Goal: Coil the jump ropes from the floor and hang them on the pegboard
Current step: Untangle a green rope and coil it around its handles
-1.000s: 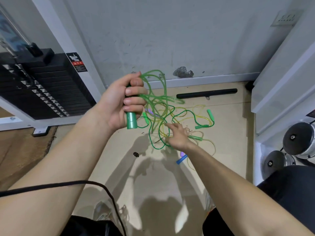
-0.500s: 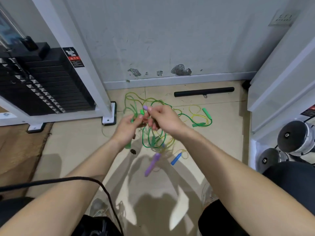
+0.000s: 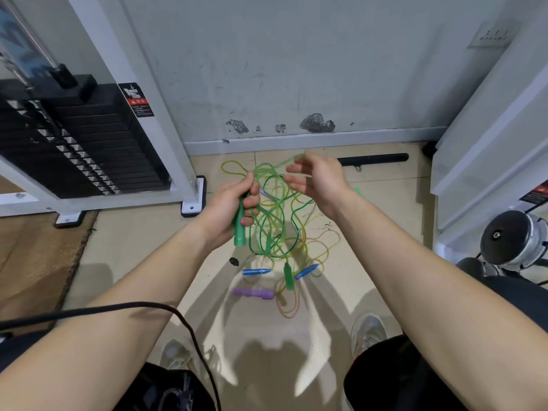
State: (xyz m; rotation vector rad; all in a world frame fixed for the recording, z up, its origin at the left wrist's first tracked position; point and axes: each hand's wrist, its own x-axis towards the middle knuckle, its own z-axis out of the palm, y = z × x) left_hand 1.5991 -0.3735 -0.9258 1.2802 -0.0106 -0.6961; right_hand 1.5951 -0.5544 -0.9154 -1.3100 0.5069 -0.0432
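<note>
My left hand (image 3: pixel 229 204) grips a green jump rope handle (image 3: pixel 239 231) that points down, with loops of green rope (image 3: pixel 267 185) bunched above its fingers. My right hand (image 3: pixel 315 180) is just to the right, fingers spread, and a blurred strand of green rope runs across its fingertips. Below them a tangle of green and yellow ropes (image 3: pixel 284 229) hangs down to the floor. On the tiles lie two blue handles (image 3: pixel 256 272) (image 3: pixel 307 271), a purple handle (image 3: pixel 253 293) and another green handle (image 3: pixel 288 275). No pegboard is in view.
A black weight stack (image 3: pixel 80 143) in a white frame (image 3: pixel 189 191) stands at left, with a brown mat (image 3: pixel 35 262) beside it. A black bar (image 3: pixel 373 159) lies along the wall. White panels and chrome dumbbells (image 3: pixel 513 238) are at right. A black cable (image 3: pixel 118 310) crosses my left arm.
My right hand has left the left hand and opened, moving up and right with a strand. The purple handle now lies on the floor. The left hand keeps its handle.
</note>
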